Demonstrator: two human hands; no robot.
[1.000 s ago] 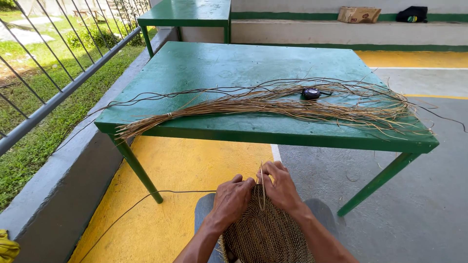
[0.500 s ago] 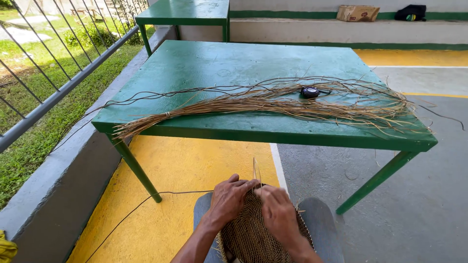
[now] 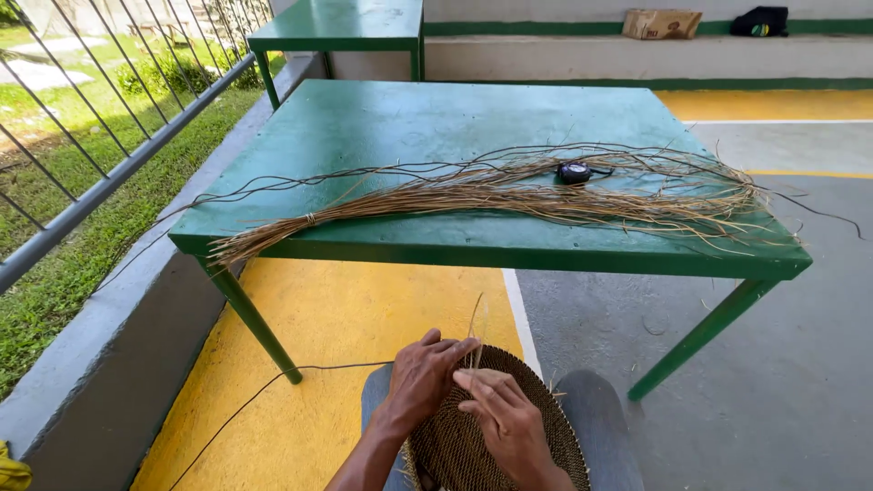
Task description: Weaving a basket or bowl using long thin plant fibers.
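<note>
— On our lap, what do we hold?
— Our left hand (image 3: 423,382) and right hand (image 3: 503,420) pinch pale fibre strands (image 3: 476,332) at the rim of the round woven basket (image 3: 464,445).
— And beyond?
— A bundle of dry fibres (image 3: 509,195) lies across the green table (image 3: 409,127).

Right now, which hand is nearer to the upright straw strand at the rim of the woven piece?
Left. The left hand has its fingertips at the base of the straw strand, seemingly touching it. The right hand lies just below, on the round woven piece.

Brown cardboard pkg (image 3: 661,23) on far ledge (image 3: 546,55)
</note>
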